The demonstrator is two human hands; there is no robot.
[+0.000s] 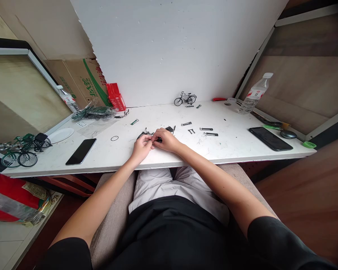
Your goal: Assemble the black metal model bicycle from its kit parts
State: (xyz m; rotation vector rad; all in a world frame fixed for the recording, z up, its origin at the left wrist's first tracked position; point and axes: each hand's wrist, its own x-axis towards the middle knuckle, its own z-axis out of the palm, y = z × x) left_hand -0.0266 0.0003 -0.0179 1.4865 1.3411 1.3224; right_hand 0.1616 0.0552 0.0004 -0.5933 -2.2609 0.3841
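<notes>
Close together near the table's front edge, my left hand (142, 147) and my right hand (167, 140) are both closed, fingertips pinching a small dark model bicycle part (159, 139). Its exact shape is mostly covered by the fingers. Just beyond my left fingers, more thin dark bicycle pieces (145, 132) show, and whether they join the held part I cannot tell. A small black block-like piece (169, 129) lies behind my right hand. To the left sits a thin black ring (114, 138), and to the right are black strip-shaped parts (211, 134).
A finished-looking model bicycle (185, 99) stands at the back wall. Green and black model bicycles (26, 150) stand at far left. Phones lie left (81, 152) and right (270, 138). Bagged parts (94, 113), a red box (116, 96) and a water bottle (255, 94) line the back and sides.
</notes>
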